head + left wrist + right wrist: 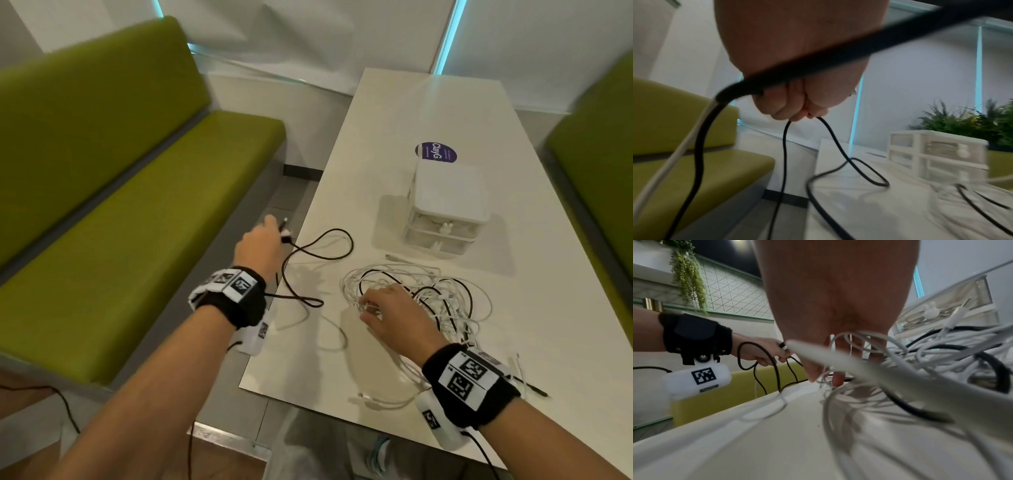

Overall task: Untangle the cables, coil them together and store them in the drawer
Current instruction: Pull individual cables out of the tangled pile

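A tangle of white cables (455, 310) with black strands through it lies on the white table (411, 102), near its front edge. My right hand (368, 308) rests on the tangle's left side and pinches white strands between thumb and fingers (838, 379). My left hand (277, 229) is off the table's left edge, above the floor. It grips the plug end of a black cable (784, 146), which trails in loops (351, 240) across the table towards the tangle. A small white two-drawer unit (445, 212) stands behind the tangle, both drawers shut.
A purple round sticker (435, 152) lies behind the drawer unit. Green benches flank the table on the left (137, 205) and right (599, 154). Loose white cable ends lie by the table's near edge (373, 401). A plant (972, 123) stands beyond the unit.
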